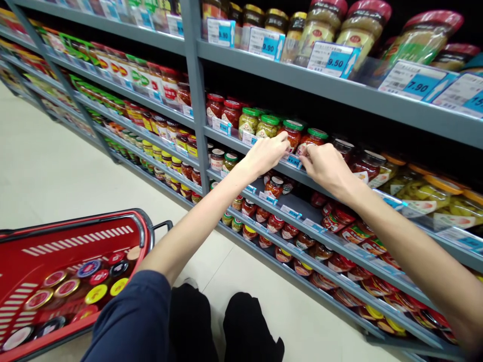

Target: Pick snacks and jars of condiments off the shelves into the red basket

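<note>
Both my hands are at the front of the middle shelf, by two jars of red food with green lids. My left hand [267, 152] has its fingers curled in front of the left green-lidded jar [293, 134]. Beside it, my right hand [327, 163] is closed, thumb and fingers bent together, against the front of the right green-lidded jar [315, 138]. What the fingertips hold, if anything, is hidden. A blue and white price tag [293, 160] shows on the shelf edge between the hands.
A red shopping basket [81, 234] with several lidded jars stands at lower left. Green-lidded jars of pale pickles [267, 126] sit left of my hands, dark-lidded red jars [368, 165] to the right. A grey upright post [194, 90] divides the shelving; the upper shelf edge [287, 70] overhangs.
</note>
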### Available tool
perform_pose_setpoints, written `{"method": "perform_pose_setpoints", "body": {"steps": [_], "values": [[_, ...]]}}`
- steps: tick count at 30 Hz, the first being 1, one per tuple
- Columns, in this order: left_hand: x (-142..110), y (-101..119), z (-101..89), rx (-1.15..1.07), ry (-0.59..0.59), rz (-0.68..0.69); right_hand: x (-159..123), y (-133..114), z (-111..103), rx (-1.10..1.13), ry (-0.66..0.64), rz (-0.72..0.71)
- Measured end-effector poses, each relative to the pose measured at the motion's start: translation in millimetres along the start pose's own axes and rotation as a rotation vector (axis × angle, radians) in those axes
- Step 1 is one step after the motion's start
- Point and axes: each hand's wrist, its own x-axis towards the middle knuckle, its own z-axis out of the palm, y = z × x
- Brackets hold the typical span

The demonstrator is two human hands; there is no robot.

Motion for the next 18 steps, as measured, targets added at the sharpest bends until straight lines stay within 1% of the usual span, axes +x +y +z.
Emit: {"method": "perform_pose_setpoints", "body": {"steps": [3,6,7,9,11,12,13,15,18], "values": [[0.5,2.6,-1.5,-0.027,-0.012,-0.032,-1.4,-1.8,1.3,0.042,-0.008,0.021],[-2.1,5.1,-6.0,-0.061,0.011,0.004,-3.2,-2.3,-4.9,0.118,0.036,0.013],[-1.8,4.4,-8.4,-0.086,0.040,0.025,-2.6,-0.9,-8.6,0.150,0.065,-0.003],[3.3,-1.1,-13.1,-0.176,0.142,0.058,2.7,5.5,-16.2,0.199,0.145,-0.037],[15.0,-11.1,-15.5,-0.293,0.247,0.068,13.9,15.5,-20.5,0.205,0.227,-0.038],[22.6,-16.6,-15.4,-0.344,0.275,0.064,21.1,21.0,-20.6,0.192,0.253,-0.022],[30.4,-21.6,-14.5,-0.380,0.279,0.057,28.7,26.4,-19.6,0.177,0.264,-0.003],[44.0,-28.0,-11.9,-0.393,0.243,0.038,42.2,34.9,-16.0,0.164,0.252,0.022],[54.1,-28.0,-10.6,-0.338,0.209,0.006,51.2,39.8,-14.4,0.130,0.177,0.035]]}}
